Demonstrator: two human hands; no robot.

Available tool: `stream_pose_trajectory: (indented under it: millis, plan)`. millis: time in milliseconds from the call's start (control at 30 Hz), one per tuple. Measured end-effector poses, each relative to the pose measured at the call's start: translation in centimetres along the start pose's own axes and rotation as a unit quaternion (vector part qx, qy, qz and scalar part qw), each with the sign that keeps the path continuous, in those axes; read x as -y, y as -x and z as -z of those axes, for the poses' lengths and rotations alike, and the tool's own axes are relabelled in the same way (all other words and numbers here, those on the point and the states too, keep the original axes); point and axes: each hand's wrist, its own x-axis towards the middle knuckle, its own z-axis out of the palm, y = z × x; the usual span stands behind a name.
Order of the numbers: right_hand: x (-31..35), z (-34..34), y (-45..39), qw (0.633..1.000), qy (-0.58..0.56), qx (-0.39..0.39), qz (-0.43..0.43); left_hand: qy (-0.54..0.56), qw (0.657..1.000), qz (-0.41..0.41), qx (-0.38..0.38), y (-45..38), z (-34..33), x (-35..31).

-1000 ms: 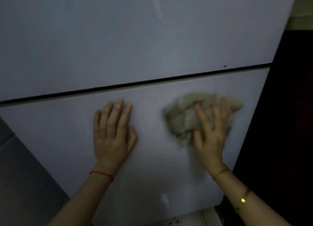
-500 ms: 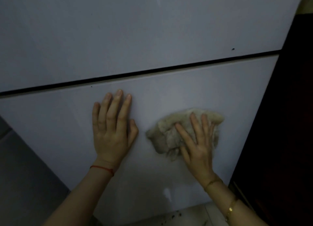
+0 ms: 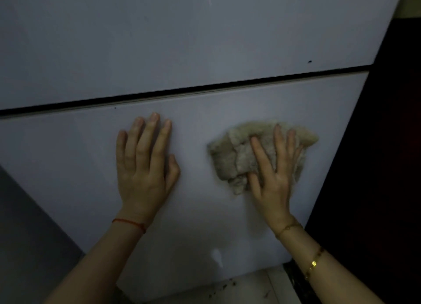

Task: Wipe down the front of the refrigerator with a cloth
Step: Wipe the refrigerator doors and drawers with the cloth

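Note:
The refrigerator's pale front fills the view, with an upper door (image 3: pixel 182 42) and a lower door (image 3: pixel 68 167) split by a dark horizontal gap. A crumpled beige cloth (image 3: pixel 230 153) lies flat against the lower door at its right side. My right hand (image 3: pixel 273 174) presses the cloth onto the door with straight, spread fingers, covering the cloth's right half. My left hand (image 3: pixel 145 165) rests flat on the bare lower door, to the left of the cloth and apart from it.
A dark tall surface (image 3: pixel 376 167) stands right beside the refrigerator's right edge. A grey panel (image 3: pixel 27 235) borders the lower left. Below the lower door, a strip of light floor (image 3: pixel 239 287) shows some dark crumbs.
My right hand slid the cloth down and left across the lower door, then back up and to the right. My left hand has stayed flat in the same spot.

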Motion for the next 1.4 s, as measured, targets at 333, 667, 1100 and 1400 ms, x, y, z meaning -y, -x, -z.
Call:
stream_pose_trajectory:
  millis: [333, 667, 1100, 1400]
  plan:
    - [-0.2, -4.1, 11.0, 0.992, 0.056, 0.061, 0.092, 0.015, 1.0, 0.01, 0.023, 2.3, 0.5, 0.5]
    - [-2.3, -4.5, 18.0, 0.976, 0.079, 0.173, 0.109, -0.012, 0.993, 0.009, 0.115, 12.3, 1.1, 1.3]
    - [4.2, -5.5, 10.1, 0.992, 0.042, 0.057, 0.106, -0.019, 0.995, 0.013, 0.1, 12.5, 0.4, 1.4]
    - [-2.0, -1.4, 9.8, 0.995, 0.005, 0.026, -0.093, -0.025, 0.996, 0.007, 0.086, 12.5, 0.4, 1.3]
